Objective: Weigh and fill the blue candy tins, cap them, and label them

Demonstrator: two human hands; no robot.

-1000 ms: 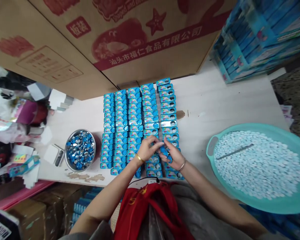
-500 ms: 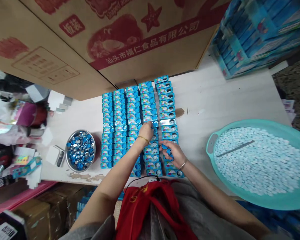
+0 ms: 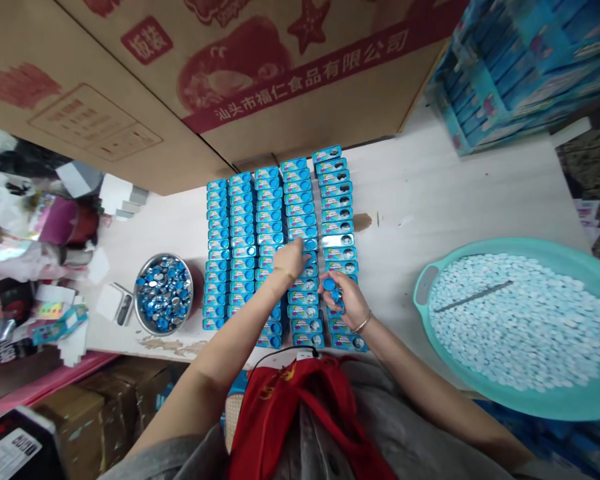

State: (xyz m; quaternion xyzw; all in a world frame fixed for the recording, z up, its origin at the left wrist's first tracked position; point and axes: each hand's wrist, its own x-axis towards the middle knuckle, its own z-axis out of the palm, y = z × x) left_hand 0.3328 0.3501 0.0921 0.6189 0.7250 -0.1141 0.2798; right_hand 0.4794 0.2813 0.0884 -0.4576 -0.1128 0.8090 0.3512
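Rows of small blue printed tins (image 3: 301,207) lie in several columns on the table. My left hand (image 3: 288,260) reaches over the fourth column, its index finger and thumb apart on the tins there; its other fingers are mostly hidden. My right hand (image 3: 349,300) is curled, palm partly up, around several round blue caps (image 3: 329,285), just above the rightmost column. Round blue tops show on tins in the left columns. In the rightmost column, tins (image 3: 344,215) have round openings, dark toward the back and with pale contents nearer me.
At the left stands a metal bowl (image 3: 163,293) of blue and silver caps. A turquoise basin (image 3: 423,320) of pale round pieces, with a thin dark stick (image 3: 473,297) on them, is at the right. Cardboard boxes (image 3: 300,113) line the back; blue packs (image 3: 515,80) are stacked back right.
My left hand has shifted slightly left and back, and its thumb now shows apart from the index finger. My right hand still holds the caps. The view has shifted a little.
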